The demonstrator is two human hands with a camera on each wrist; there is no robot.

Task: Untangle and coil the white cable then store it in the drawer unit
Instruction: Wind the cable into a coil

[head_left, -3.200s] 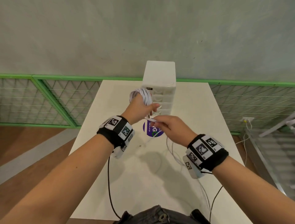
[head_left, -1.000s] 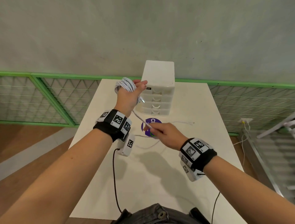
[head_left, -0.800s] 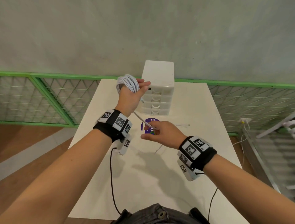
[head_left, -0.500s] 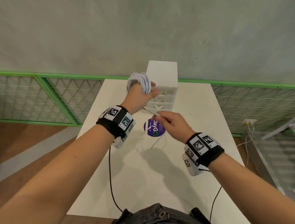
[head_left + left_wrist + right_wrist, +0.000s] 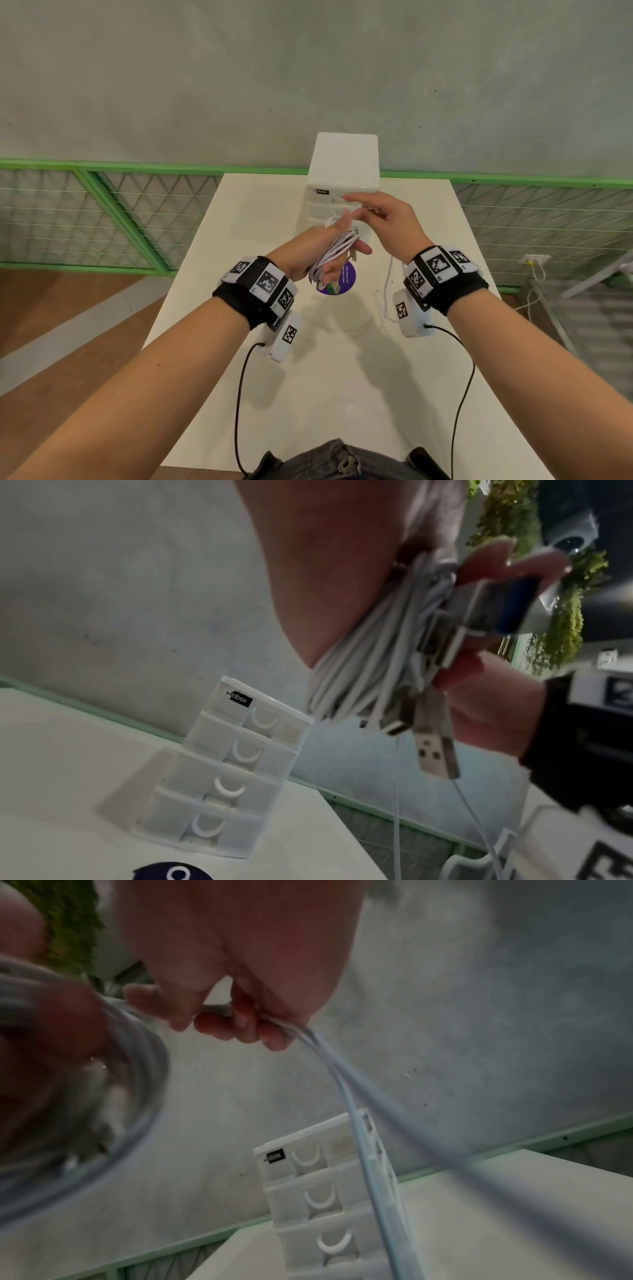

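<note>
Most of the white cable (image 5: 337, 251) is wound round the left hand (image 5: 317, 250), the right hand (image 5: 387, 219) pinches the loose tail, and the drawer unit (image 5: 342, 178) on the bench (image 5: 342, 377) is unopened.

My right hand (image 5: 387, 222) hides the drawer unit's (image 5: 344, 161) upper drawers; the white cable (image 5: 85, 1096) blurs at the right-wrist view's left edge.

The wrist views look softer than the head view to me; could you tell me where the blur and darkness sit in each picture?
Head view: sharp and evenly lit, with straight edges bowed. Left wrist view: dim, the drawer unit slightly soft, the plug nearer the lens clearer. Right wrist view: darkest, the cable streaked and the coil on the left hand smeared by motion.
</note>
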